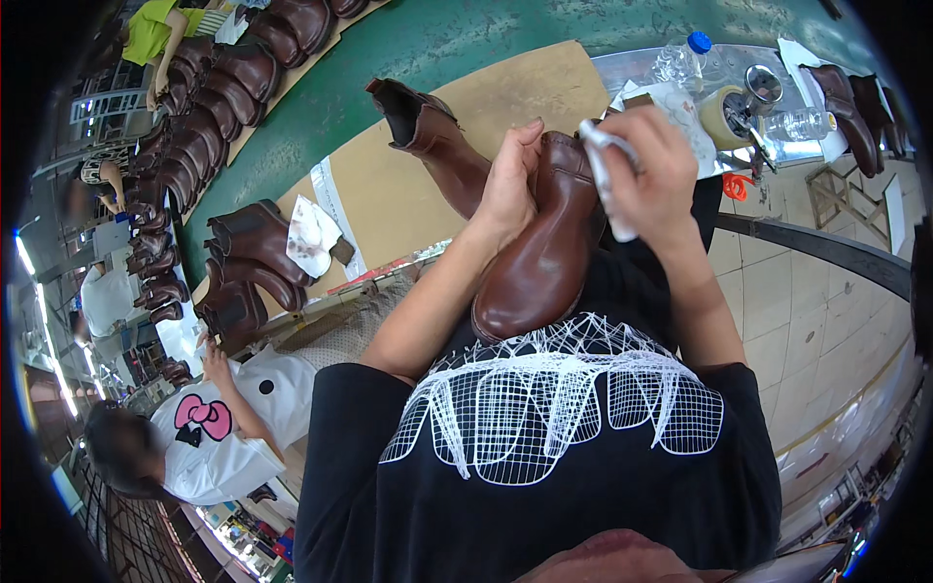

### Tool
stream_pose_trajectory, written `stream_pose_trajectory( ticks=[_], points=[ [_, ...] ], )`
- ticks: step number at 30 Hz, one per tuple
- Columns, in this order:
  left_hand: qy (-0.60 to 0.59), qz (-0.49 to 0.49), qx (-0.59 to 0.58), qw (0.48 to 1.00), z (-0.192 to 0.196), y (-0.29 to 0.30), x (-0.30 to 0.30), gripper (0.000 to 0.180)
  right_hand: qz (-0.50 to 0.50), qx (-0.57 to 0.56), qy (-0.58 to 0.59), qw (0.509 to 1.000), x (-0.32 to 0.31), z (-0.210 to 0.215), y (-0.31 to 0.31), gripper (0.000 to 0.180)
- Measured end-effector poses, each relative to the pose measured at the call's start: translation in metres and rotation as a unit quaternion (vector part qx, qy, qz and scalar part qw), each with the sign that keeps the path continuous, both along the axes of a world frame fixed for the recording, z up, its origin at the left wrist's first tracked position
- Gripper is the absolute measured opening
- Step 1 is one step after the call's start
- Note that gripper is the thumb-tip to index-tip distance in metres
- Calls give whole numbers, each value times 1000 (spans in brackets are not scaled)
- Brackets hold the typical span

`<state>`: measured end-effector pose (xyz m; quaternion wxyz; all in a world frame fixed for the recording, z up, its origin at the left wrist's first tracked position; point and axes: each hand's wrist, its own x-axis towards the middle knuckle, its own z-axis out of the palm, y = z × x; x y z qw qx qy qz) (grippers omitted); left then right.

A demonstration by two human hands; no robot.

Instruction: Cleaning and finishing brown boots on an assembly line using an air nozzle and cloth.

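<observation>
A brown leather ankle boot rests toe toward me, close to my body. My left hand is closed round its shaft from the left, thumb up near the top edge. On the other side, my right hand grips a folded white cloth against or just beside the boot's upper; motion smears the fingers, and I cannot tell whether the cloth touches the leather. The matching boot stands on the tan board just beyond my left hand, its dark opening facing up and left.
Several brown boots with a stained cloth sit at left; long rows of boots run behind. At right are a clear bottle with blue cap, a tub with brushes and more boots. A person in white works at left.
</observation>
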<state>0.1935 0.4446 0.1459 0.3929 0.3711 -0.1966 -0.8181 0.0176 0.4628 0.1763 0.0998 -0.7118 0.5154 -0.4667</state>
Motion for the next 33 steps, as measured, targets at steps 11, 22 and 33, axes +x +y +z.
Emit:
stream_pose_trajectory(
  ticks=[11,22,33],
  points=[
    [34,-10,-49,998,3,-4,5,40,76,21,-92,993,13,31,20,14],
    [-21,58,4,998,31,-22,8,22,-104,25,-103,989,-33,1,15,13],
    [-219,54,-383,896,-29,-61,6,12,-122,99,-180,971,-44,-12,26,12]
  ],
)
